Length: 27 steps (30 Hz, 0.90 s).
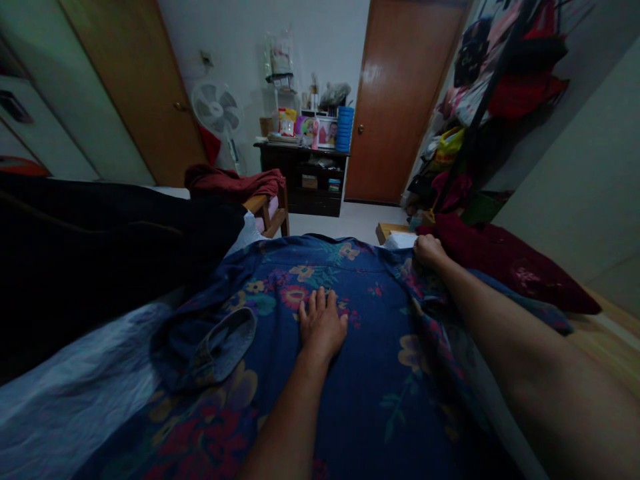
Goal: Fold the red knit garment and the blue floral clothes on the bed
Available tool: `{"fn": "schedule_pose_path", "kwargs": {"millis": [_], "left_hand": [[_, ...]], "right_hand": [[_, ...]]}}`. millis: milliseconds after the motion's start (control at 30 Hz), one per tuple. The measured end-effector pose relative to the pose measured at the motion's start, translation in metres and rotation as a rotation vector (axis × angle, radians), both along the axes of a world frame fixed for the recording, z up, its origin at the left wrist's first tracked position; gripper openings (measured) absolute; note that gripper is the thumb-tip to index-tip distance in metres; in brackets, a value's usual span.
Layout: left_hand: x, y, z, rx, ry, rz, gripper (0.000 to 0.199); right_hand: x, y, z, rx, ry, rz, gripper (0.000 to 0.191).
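A dark blue garment with a floral print (370, 333) is spread out over the bed, its collar end away from me. One sleeve, with its cuff opening (230, 343) showing, is folded in at the left. My left hand (323, 323) lies flat on the middle of the cloth, fingers spread. At the far right shoulder of the garment, my right hand (429, 251) is closed on the fabric.
Dark clothing (110, 260) covers the left of the bed, over a pale sheet (100, 373). A maroon cushion (520, 267) lies at the right. Beyond are a wooden chair (280, 213) with red cloth, a dark cabinet (300, 180), a white fan (216, 110) and hanging bags (525, 93).
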<state>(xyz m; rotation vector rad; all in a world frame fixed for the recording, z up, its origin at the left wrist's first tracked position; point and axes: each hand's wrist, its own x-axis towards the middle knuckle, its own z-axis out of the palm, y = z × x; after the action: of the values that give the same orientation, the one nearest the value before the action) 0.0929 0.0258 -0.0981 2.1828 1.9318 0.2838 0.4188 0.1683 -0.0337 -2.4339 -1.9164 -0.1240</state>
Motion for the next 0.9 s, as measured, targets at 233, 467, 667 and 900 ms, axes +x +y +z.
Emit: {"fn": "schedule_pose_path", "kwargs": {"millis": [233, 467, 667, 900], "left_hand": [[0.000, 0.000, 0.000, -0.009, 0.002, 0.001, 0.064], [0.001, 0.000, 0.001, -0.013, 0.005, 0.002, 0.064], [0.000, 0.000, -0.001, -0.001, 0.004, 0.004, 0.064], [0.000, 0.000, 0.000, 0.004, 0.018, -0.007, 0.063]], "right_hand": [[-0.001, -0.005, 0.003, -0.027, 0.154, -0.077, 0.037], [0.016, -0.025, 0.032, -0.183, 0.439, -0.034, 0.043], [0.014, -0.041, 0.038, -0.109, 0.244, 0.045, 0.040], [0.019, -0.088, 0.054, 0.147, 0.079, 0.042, 0.031]]}}
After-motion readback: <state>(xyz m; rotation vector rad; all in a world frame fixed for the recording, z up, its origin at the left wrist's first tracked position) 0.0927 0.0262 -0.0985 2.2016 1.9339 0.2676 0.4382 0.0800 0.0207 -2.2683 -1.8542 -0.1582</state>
